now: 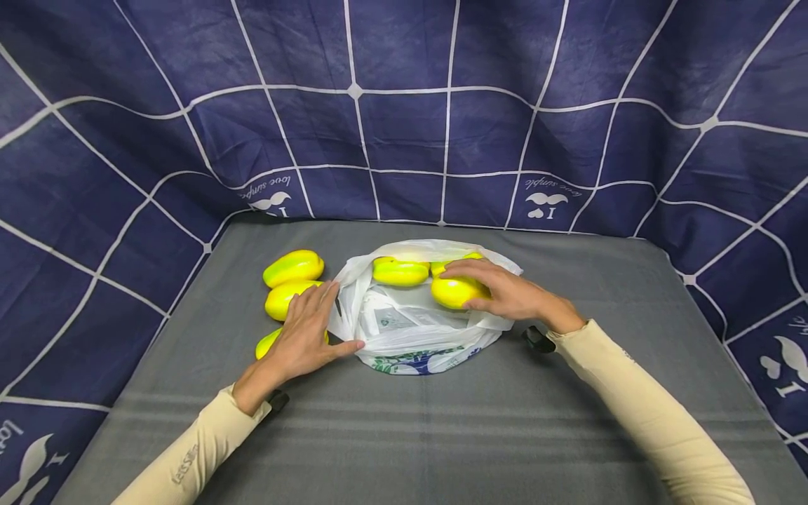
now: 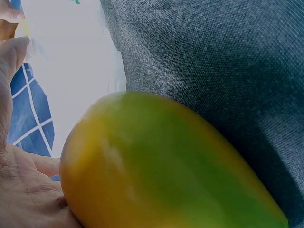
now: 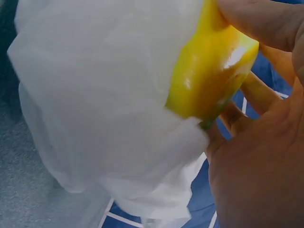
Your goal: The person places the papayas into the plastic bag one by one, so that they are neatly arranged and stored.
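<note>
My right hand (image 1: 508,289) grips a yellow papaya (image 1: 456,293) over the right side of the open mouth of a white plastic bag (image 1: 404,354). In the right wrist view, thumb and fingers lie on either side of this papaya, and the bag overlaps its lower end. Another papaya (image 1: 400,272) shows inside the bag at the back, with part of one more behind my right fingers. My left hand (image 1: 303,340) is at the bag's left rim, fingers extended and thumb at the front edge. Below its palm lies a yellow-green papaya (image 2: 161,161), partly hidden in the head view.
Two more papayas, a far one (image 1: 293,268) and a middle one (image 1: 287,298), lie left of the bag on the grey cloth-covered table (image 1: 442,435). A dark blue curtain (image 1: 404,133) with white lines hangs around the back and sides.
</note>
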Tool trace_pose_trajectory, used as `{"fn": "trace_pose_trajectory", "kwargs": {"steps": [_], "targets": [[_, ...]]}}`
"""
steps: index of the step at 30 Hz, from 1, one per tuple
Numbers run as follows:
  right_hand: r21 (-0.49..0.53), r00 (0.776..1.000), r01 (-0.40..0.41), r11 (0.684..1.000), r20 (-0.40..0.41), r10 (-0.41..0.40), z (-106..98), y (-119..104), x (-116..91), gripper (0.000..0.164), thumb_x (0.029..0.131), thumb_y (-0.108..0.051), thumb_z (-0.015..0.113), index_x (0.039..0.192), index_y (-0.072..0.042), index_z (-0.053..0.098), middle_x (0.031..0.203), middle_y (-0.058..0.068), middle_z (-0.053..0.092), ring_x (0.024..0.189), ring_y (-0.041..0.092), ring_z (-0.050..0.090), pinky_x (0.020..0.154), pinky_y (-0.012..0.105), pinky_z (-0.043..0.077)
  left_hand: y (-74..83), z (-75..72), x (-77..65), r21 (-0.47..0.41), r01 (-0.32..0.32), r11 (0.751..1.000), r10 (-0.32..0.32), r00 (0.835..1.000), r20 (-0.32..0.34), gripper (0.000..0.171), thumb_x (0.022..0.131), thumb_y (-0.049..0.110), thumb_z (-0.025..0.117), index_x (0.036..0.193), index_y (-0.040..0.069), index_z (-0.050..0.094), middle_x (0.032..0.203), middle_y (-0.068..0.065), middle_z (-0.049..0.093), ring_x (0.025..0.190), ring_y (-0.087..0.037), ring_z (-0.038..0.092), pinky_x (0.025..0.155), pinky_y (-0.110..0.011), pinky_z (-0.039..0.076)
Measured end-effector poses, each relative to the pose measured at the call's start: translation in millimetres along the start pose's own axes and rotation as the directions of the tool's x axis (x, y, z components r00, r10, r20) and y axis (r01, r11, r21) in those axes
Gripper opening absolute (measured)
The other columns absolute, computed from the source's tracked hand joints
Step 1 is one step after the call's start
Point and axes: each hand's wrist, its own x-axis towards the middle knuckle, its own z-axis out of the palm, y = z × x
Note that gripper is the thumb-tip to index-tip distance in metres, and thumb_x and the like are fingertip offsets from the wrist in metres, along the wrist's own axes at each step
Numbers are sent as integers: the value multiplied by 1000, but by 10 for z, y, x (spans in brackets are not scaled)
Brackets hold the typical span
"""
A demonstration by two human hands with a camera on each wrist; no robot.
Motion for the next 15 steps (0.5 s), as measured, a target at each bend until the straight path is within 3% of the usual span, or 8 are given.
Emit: {"fn": "trace_pose_trajectory", "kwargs": {"steps": [5,15], "targets": [[0,998,-47,999,38,47,9,28,-28,58,91,-8,72,145,-9,52,150,18,48,141,35,40,118,57,26,-3,5,-7,2,4,1000,-4,1000,0,109,79,51,80,156,-3,25,161,-26,26,147,-48,22,118,-67,10],[-26,997,-68,997,33,69,37,74,-69,57,91,-7,71,145,-10,52,150,18,48,141,36,39,117,57,23,-6,7,-11,1,-7,1000,7,1000,-11,108,79,50,80,155,-4,26,160,-26,27,147,-48,22,118,-67,10]]}}
